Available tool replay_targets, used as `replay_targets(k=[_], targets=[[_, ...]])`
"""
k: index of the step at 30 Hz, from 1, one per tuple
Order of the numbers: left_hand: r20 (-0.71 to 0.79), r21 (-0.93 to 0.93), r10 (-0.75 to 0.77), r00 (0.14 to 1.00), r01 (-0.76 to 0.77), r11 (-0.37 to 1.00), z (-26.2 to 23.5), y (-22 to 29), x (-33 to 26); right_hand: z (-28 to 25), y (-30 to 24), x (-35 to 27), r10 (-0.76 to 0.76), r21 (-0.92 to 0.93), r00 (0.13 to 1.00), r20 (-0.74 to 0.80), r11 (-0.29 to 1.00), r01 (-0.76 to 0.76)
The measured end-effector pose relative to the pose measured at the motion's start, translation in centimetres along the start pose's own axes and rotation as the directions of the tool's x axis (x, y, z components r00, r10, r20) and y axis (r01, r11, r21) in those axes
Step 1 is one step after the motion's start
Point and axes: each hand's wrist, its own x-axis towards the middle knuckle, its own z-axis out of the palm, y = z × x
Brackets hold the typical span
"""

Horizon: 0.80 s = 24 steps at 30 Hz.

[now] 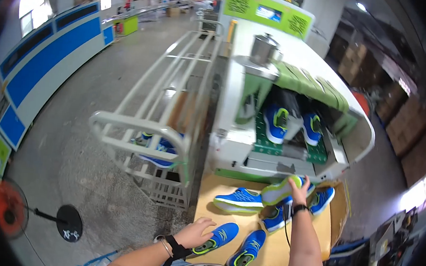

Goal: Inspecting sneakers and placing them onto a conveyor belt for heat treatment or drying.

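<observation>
Toward four o'clock, over the desk (248,220), our right hand (299,191) is clamped on a pale-soled shoe (274,193), its long axis running eight-to-two. Toward six, our left hand (195,233) is at a blue shoe (225,232) toeing two o'clock; whether it grips, we cannot tell.

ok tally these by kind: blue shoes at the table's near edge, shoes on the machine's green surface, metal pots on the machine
Blue shoes by table's near edge: 2
Shoes on green surface: 2
Metal pot: 1
Total: 5
</observation>
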Motion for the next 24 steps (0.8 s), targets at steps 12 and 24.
replay_targets(k=[12, 24], targets=[[0.072, -0.260, -0.186, 0.980, 0.199, 0.945, -7.4, -11.5, -13.2, -9.1, -3.8, -30.0, -0.326, -0.265, 0.923, -0.207, 0.926, 0.268], [0.174, -0.009, -0.238, 0.956, 0.243, 0.970, -18.1, -17.0, -21.1, -2.6, 5.1, -43.0, -0.128, -0.356, 0.968, -0.215, 0.933, 0.045]])
